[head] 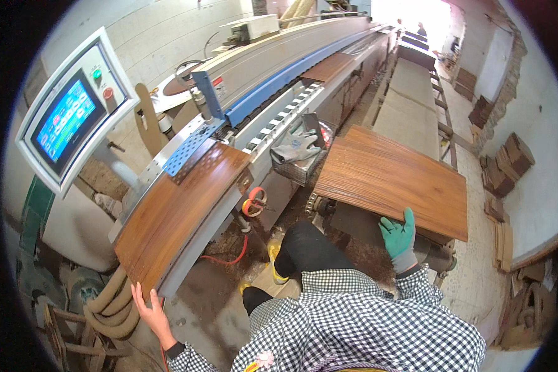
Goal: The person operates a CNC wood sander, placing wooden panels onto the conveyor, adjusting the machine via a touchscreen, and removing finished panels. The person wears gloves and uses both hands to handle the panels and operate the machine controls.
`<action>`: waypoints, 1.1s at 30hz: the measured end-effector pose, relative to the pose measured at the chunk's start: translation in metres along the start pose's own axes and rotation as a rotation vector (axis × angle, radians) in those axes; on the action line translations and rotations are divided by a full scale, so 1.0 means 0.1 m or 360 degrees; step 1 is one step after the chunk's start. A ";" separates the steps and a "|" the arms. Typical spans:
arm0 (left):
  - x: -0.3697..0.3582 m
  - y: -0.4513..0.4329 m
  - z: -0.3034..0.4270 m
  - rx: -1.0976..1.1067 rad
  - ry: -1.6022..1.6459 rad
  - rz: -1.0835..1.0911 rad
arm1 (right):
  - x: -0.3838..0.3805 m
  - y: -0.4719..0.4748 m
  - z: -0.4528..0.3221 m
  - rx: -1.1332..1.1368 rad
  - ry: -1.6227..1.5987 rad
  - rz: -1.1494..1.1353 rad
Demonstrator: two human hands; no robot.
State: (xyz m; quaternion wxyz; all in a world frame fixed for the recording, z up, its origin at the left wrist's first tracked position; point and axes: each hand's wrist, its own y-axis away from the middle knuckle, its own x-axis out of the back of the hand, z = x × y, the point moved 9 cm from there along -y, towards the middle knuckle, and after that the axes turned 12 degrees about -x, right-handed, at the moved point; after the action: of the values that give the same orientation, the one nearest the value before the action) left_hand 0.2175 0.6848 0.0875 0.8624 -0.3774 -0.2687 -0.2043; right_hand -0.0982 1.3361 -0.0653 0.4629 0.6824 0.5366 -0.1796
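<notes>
A wood-grain panel (181, 211) lies on the infeed table of an edge-banding machine, its far part under a blue perforated plate (190, 151). My bare left hand (151, 314) touches the near end of this panel, fingers spread. On my right, wood-grain boards (395, 179) rest on a conveyor, the upper one skewed over the lower. My right hand (398, 236), in a green-coated glove, is at the near edge of the upper board with thumb and fingers apart; whether it touches the edge I cannot tell. Another panel (330, 68) lies farther along the machine.
A control panel (67, 118) with a lit screen stands at the left. Grey gloves (297, 145) lie on a box between machine and conveyor. Orange-handled scissors (255, 202) hang on the machine's side. Hoses (114, 307) coil at lower left. Board offcuts (507, 162) lean by the right wall. People stand far off by the doorway.
</notes>
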 end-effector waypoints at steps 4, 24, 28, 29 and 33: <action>0.01 -0.04 -0.04 -0.0012 0.0006 -0.0043 | -0.05 0.03 0.02 -0.0018 -0.0132 0.0012; -0.06 -0.15 -0.02 0.0065 0.0093 -0.0029 | 0.08 0.15 -0.45 0.0380 -0.0092 0.0115; -0.08 -0.15 -0.07 0.0033 0.0071 -0.0017 | 0.16 0.20 -0.58 0.0471 -0.0011 0.0274; -0.08 -0.15 -0.09 0.0023 0.0045 -0.0012 | 0.10 0.20 -0.61 0.0481 0.0021 0.0168; -0.09 -0.15 -0.09 -0.0009 0.0020 0.0007 | 0.07 0.21 -0.68 0.0513 0.0043 0.0108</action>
State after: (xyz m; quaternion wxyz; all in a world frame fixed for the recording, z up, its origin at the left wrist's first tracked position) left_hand 0.2056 0.6697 0.0849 0.8634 -0.3790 -0.2619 -0.2055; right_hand -0.0939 1.3961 -0.0267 0.3459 0.7678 0.4837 -0.2383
